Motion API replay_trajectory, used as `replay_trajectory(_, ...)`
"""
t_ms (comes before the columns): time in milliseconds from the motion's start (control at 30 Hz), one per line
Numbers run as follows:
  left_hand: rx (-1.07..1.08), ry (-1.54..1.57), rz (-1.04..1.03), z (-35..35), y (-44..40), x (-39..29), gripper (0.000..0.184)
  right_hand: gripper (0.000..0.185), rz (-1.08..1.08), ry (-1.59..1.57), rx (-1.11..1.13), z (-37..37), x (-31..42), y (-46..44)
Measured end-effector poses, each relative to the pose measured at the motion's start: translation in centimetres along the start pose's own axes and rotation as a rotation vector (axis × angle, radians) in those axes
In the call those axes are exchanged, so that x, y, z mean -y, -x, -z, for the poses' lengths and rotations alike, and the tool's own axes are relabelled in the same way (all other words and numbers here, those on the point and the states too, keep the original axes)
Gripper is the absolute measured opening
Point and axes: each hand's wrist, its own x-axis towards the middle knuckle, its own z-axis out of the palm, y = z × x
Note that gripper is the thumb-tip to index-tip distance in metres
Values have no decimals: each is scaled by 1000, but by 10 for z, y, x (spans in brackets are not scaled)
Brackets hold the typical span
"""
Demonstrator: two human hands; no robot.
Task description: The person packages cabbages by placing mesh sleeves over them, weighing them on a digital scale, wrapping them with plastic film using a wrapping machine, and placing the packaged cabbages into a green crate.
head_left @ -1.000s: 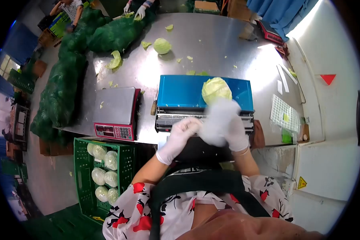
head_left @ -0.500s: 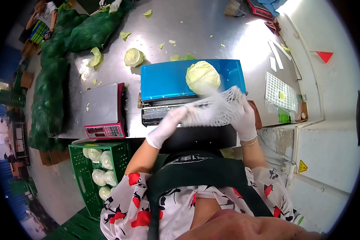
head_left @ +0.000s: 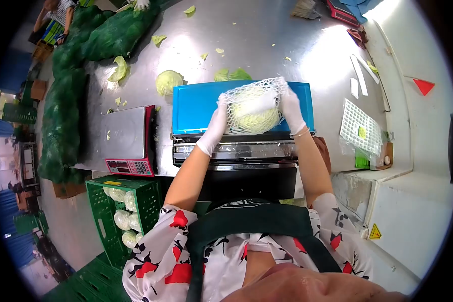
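A white foam net [head_left: 260, 103] lies stretched over a pale green cabbage [head_left: 254, 123] on the blue-topped machine [head_left: 196, 108]. My left hand [head_left: 218, 121], in a white glove, grips the net at its left side. At the right side, my right hand [head_left: 291, 108], gloved too, holds the net's other edge. Both hands are partly hidden by the mesh. A second cabbage [head_left: 168, 82] rests on the metal table just beyond the machine's left corner.
A scale [head_left: 126, 136] stands left of the machine. Below it, a green crate [head_left: 103, 221] holds several wrapped cabbages. Green net sacks [head_left: 63, 121] line the table's left edge. Leaf scraps lie about. A white tray [head_left: 360, 128] is at right. Another person [head_left: 58, 15] is at upper left.
Both hands have moved forward from the machine's front, spreading the net, which now covers the cabbage. The view has shifted slightly.
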Motion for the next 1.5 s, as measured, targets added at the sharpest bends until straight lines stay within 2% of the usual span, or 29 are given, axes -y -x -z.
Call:
replay_trajectory(33, 43, 71, -71, -13, 6, -17, 67, 43, -374, -472, 161, -12, -4, 6)
replay_trajectory(133, -5, 287, -69, -17, -7, -16, 64, 38, -619, -355, 214, -12, 7, 9)
replay_trajectory(167, -47, 354, -71, -18, -12, -15, 64, 39, -628, -391, 170, -10, 24, 14)
replay_trajectory(267, 375, 968, 184, -24, 20, -45, 55, 43, -545, -606, 121, 27, 94, -2)
replay_trajectory(300, 434, 998, 235, -24, 24, -43, 55, 36, -343, -530, 38, 25, 101, -5)
replay_trajectory(367, 552, 1054, 335, -23, 31, -40, 55, 31, -452, -717, 319, 38, 103, -22)
replay_trajectory(400, 484, 1059, 327, -23, 34, -37, 55, 29, -499, -812, 458, 40, 99, -32)
replay_trajectory(433, 419, 1062, 318, -24, 35, -32, 56, 25, -299, -817, 512, 37, 77, -35)
replay_trajectory(467, 352, 1069, 309, -23, 33, -25, 56, 27, -404, -939, 550, 40, 61, -34)
replay_trajectory(500, 465, 1151, 226, -15, 29, -25, 58, 30, -517, -1056, 578, 43, 46, -32)
replay_trajectory(533, 388, 1067, 176, -5, 24, -26, 57, 34, -510, -1138, 509, 38, 33, -24)
replay_trajectory(633, 249, 833, 77, 18, 10, -57, 53, 44, -670, -850, 183, 47, 71, -8)
replay_trajectory(700, 283, 699, 86, 33, -17, -49, 47, 57, -593, -1010, 254, 39, 94, 9)
replay_trajectory(733, 323, 322, -231, 33, -24, -46, 46, 65, -570, -1062, 242, 31, 111, 17)
replay_trajectory(767, 347, -65, -539, 30, -26, -48, 46, 74, -415, -801, 170, 14, 116, 33)
replay_trajectory(800, 408, -156, -620, 24, -14, -65, 49, 83, -257, -541, 101, 3, 122, 45)
replay_trajectory(833, 465, -240, -705, 19, -2, -83, 53, 92, -357, -660, 111, 5, 123, 52)
replay_trajectory(933, 206, 691, -418, 38, -11, -85, 54, 89, -494, -860, 75, 8, 124, 62)
replay_trajectory(1000, -144, 115, -540, 62, -2, -63, 49, 88, -472, -827, 91, 8, 122, 61)
replay_trajectory(1067, -312, -251, -515, 77, 31, -37, 51, 88, -442, -713, 126, 11, 116, 63)
replay_trajectory(1167, -581, -938, -694, 93, 94, -1, 49, 75, -367, -332, -44, 35, 117, 81)
replay_trajectory(1200, -624, -1171, -685, 101, 112, 12, 58, 71, -317, -78, -120, 48, 121, 92)
replay_trajectory(1233, -647, -1221, -576, 104, 134, 25, 64, 69, -250, 396, -194, 60, 103, 125)
replay_trajectory(1267, -657, -1266, -468, 96, 147, 34, 70, 68, -339, 566, -168, 61, 94, 142)
replay_trajectory(1333, -663, -1226, -456, 80, 151, 41, 85, 67, -404, 806, -18, 53, 81, 169)
replay_trajectory(1367, -645, -1217, -462, 77, 144, 48, 82, 64, -382, 783, 24, 50, 86, 168)
replay_trajectory(1400, -606, -950, -583, 74, 133, 57, 77, 62, -363, 760, 65, 46, 91, 166)
replay_trajectory(1467, -596, -931, -464, 73, 121, 64, 74, 35, -351, 614, -19, 28, 74, 165)
replay_trajectory(1500, -560, -892, -472, 75, 122, 60, 67, 27, -379, 380, 2, 38, 69, 161)
